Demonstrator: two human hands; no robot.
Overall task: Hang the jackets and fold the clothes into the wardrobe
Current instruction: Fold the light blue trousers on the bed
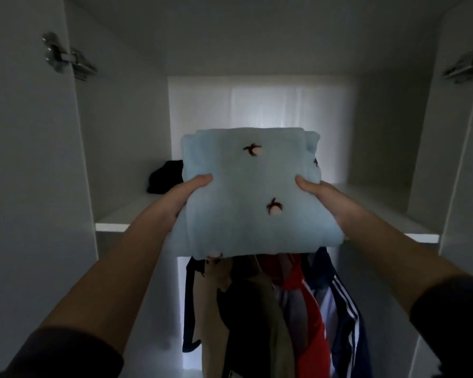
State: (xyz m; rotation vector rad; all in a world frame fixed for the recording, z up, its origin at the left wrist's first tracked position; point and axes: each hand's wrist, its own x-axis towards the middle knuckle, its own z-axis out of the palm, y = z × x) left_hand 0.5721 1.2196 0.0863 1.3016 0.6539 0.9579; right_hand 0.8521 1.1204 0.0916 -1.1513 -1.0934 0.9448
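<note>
A folded light blue garment (253, 184) with small dark embroidered motifs is held up in front of the wardrobe's upper shelf (112, 226). My left hand (179, 199) grips its left edge, thumb on top. On the right edge sits my right hand (324, 199), thumb likewise on top. The garment's far end reaches over the shelf, and its near end hangs past the shelf's front edge. Both sets of fingers are hidden under the cloth.
A dark folded item (165, 177) lies at the back left of the shelf. Below the shelf hang several jackets (284, 309), beige, red and navy with white stripes. Open doors with metal hinges (66, 57) flank the compartment on both sides.
</note>
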